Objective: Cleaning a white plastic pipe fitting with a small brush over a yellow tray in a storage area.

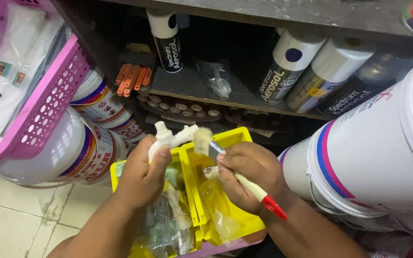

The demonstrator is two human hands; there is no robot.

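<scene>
1. White plastic tap: smooth, glossy moulded body held above the yellow bins; its long axis runs nearly level, the spout end pointing right toward the brush, a knobbed handle rising at its upper left.
2. Paintbrush: long axis runs diagonally from the pale, frayed bristles at upper left, through a metal ferrule and cream handle, to a red tip at lower right. The bristles touch the tap's right end.
3. Left hand: fingers wrapped closed around the tap's lower body.
4. Right hand: fingers closed on the brush handle just behind the ferrule.
5. Yellow plastic bins: two rectangular, hard-walled trays side by side directly beneath the hands, holding crumpled clear plastic bags.
6. Dark shelf beyond the bins: cylindrical aerosol cans leaning at its right end, one upright can, orange plastic pieces near its left edge.
7. Large white pails, banded blue and pink, at right; round paint tins at left under a perforated pink basket.
8. Pale tiled floor, lower left.
</scene>
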